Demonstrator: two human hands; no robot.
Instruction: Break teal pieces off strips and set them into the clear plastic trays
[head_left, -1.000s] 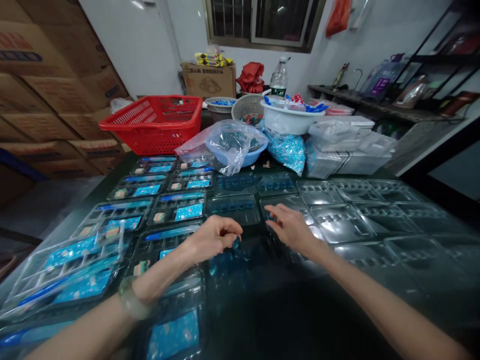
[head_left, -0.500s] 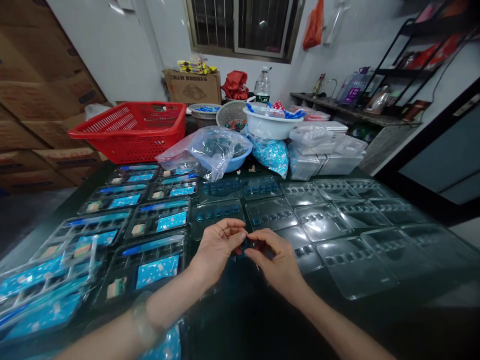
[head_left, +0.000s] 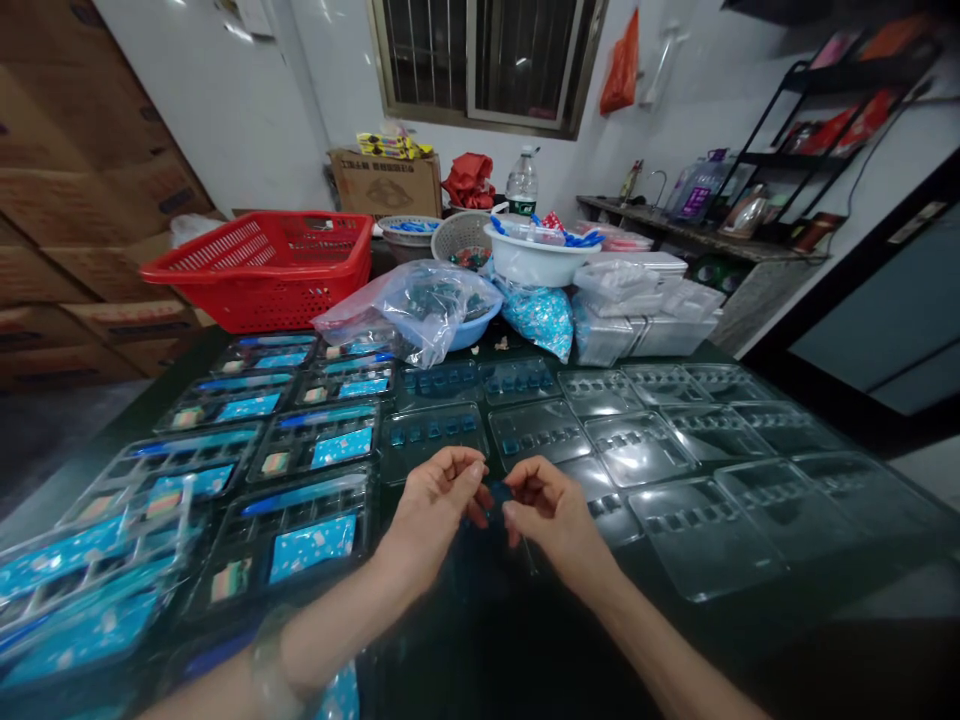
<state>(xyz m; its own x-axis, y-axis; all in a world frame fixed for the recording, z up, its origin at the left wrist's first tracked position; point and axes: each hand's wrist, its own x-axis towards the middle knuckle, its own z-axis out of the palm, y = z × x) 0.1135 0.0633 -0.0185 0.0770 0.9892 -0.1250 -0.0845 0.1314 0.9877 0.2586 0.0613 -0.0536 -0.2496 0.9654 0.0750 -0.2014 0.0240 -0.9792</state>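
My left hand (head_left: pixel 439 500) is closed in a pinch, thumb against fingers; whatever it holds is too small to make out. Close by on the right, my right hand (head_left: pixel 551 505) pinches a small, dark blue, see-through piece (head_left: pixel 499 491), blurred in the gap between the hands. Just beyond them lies a clear plastic tray (head_left: pixel 435 450) with a row of small blue pieces in its slots. A neighbouring clear tray (head_left: pixel 551 415) has one blue piece at the left end of its row.
Filled trays (head_left: pixel 300 535) with blue pens and blue patterned packets cover the left side. Several clear trays (head_left: pixel 705 530) spread over the right. Behind stand a red basket (head_left: pixel 255 270), a bagged blue basin (head_left: pixel 469 330), a white basin (head_left: pixel 536 262) and stacked clear cases (head_left: pixel 637 320).
My hands have moved slightly apart, and the small blue piece shows more clearly by my right fingertips. The view has shifted a little.
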